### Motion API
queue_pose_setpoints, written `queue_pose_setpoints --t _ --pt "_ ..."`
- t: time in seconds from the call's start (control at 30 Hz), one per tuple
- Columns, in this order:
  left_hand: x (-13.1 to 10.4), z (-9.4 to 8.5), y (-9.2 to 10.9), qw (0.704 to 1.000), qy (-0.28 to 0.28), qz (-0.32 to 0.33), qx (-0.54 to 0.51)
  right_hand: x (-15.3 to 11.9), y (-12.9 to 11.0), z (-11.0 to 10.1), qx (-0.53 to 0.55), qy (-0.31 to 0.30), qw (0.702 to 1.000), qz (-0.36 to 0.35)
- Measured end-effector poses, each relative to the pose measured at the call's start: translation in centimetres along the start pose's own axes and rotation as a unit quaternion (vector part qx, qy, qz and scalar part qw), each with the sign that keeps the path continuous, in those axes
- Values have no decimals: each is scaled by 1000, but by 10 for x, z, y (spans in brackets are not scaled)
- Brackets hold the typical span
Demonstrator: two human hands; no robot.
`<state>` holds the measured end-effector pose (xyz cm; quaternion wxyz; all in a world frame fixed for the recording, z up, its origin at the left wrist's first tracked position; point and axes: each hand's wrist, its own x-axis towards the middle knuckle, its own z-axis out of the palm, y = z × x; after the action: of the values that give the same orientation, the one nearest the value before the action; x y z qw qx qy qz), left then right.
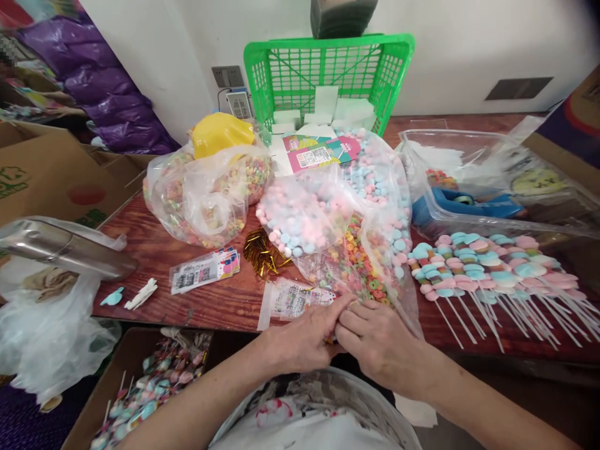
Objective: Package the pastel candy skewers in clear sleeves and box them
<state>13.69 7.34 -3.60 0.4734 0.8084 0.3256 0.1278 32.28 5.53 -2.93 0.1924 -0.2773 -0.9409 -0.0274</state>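
Observation:
My left hand point(307, 334) and my right hand point(377, 340) meet at the table's front edge, fingers curled and pressed together. A small coloured bit shows between them, but the fingers hide what it is. Just behind my left hand lie printed clear packets point(293, 301). An open clear bag of ring-shaped candies point(368, 265) is right behind my hands. Beyond it rests a bag of pink and blue marshmallows point(300, 215). A bundle of gold twist ties point(265, 253) sits to the left of these bags.
Marshmallow skewers point(497, 265) lie in a pile on the right, sticks toward me. Behind them stands a clear bin point(450, 140) with a blue tape dispenser point(469, 205). A green basket point(328, 45) is at the back. On the left are a steel flask point(70, 247) and a box of wrapped skewers point(159, 375).

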Motion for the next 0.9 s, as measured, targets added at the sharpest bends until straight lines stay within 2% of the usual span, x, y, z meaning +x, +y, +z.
queue_pose_setpoints --t 0.13,0.27,0.4,0.57,0.7,0.8,0.9 --pt "-4 -7 -2 999 15 -26 -35 7 10 5 8 -7 1000 3" --pt "-12 -24 -9 989 17 -39 -140 13 28 -20 28 31 999 14" --pt "-12 -22 -9 958 -15 -84 -273 23 30 -38 112 16 993 30" --pt "-4 -8 -2 935 41 -78 -344 37 21 -24 223 -20 966 130" --pt "-13 -10 -4 911 58 -139 -384 38 22 -12 278 -22 946 165" --pt "-23 -11 -12 874 82 -206 -433 37 26 -7 336 25 919 206" --pt "-26 -6 -21 843 153 -243 -456 37 24 2 411 146 858 272"
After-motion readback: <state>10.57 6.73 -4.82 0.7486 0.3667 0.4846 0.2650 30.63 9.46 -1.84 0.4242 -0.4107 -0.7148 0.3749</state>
